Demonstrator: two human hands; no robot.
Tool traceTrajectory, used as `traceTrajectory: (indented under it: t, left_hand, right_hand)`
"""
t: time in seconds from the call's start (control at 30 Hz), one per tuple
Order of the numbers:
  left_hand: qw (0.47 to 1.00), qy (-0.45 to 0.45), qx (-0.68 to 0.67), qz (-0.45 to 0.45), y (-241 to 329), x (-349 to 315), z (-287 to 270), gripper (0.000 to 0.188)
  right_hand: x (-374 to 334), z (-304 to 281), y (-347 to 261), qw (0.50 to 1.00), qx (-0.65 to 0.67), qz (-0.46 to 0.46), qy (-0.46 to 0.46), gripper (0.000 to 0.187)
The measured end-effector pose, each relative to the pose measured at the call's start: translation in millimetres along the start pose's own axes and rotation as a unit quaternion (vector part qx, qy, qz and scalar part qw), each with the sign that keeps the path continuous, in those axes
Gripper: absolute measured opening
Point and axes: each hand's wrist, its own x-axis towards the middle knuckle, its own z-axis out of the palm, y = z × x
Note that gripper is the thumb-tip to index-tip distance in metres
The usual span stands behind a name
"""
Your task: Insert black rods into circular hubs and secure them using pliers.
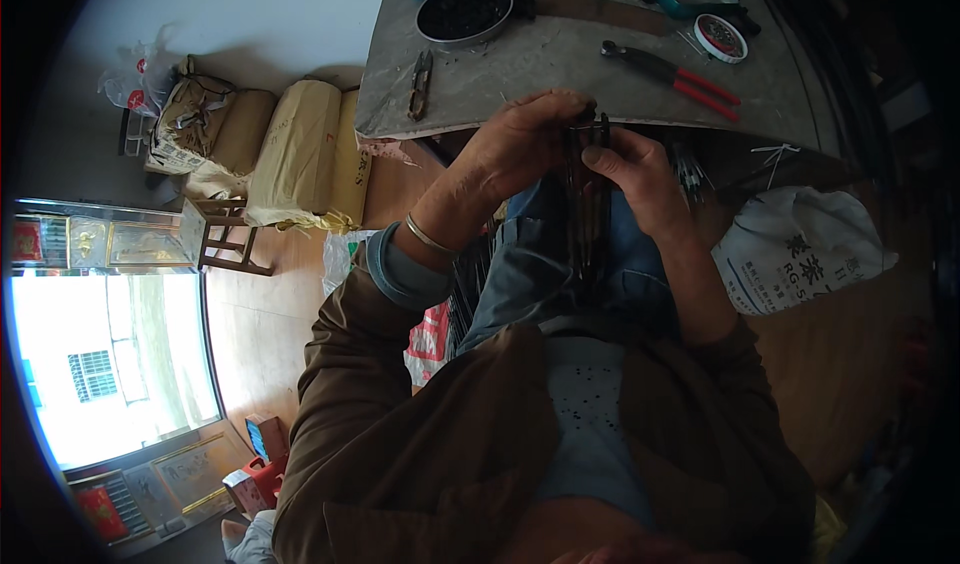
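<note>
Both hands work a dark, slender bundle of thin rods [588,199] held upright over the lap, just below the grey surface [560,64] edge. The left hand [520,149] pinches its top; the right hand [630,169] clasps it alongside. This looks like mid-assembly; the next move probably calls for a steady, aligned hold.

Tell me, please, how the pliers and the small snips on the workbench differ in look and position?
The pliers have red handles; the snips are bare dark metal. The pliers lie on the bench's right side, past the right hand, and look longer; the snips lie on its left, beyond the left hand, and look shorter. Both rest flat on the grey bench, untouched.
</note>
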Motion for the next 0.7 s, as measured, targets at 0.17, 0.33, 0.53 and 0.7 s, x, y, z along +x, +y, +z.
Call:
traceTrajectory:
  t: [0.17,0.33,0.53,0.7]
  left_hand:
    - [0.999,0.001,0.042,0.013,1.3,-4.4,11.0,0.021]
    - [0.994,0.052,0.09,0.031,-0.3,-7.4,20.9,0.02]
    - [0.989,0.066,0.098,0.087,-4.3,-6.9,28.1,0.017]
    - [0.964,0.09,0.231,0.091,0.1,-10.4,34.6,0.019]
  right_hand:
    - [-1.4,1.1,-1.3,1.0,0.008,0.005,0.011,0.018]
    - [-0.6,1.0,1.4,0.999,0.017,0.006,0.029,0.017]
    - [-0.3,2.1,3.1,0.998,0.031,-0.007,0.063,0.019]
    - [-3.5,-0.1,1.9,0.997,0.042,0.005,0.068,0.019]
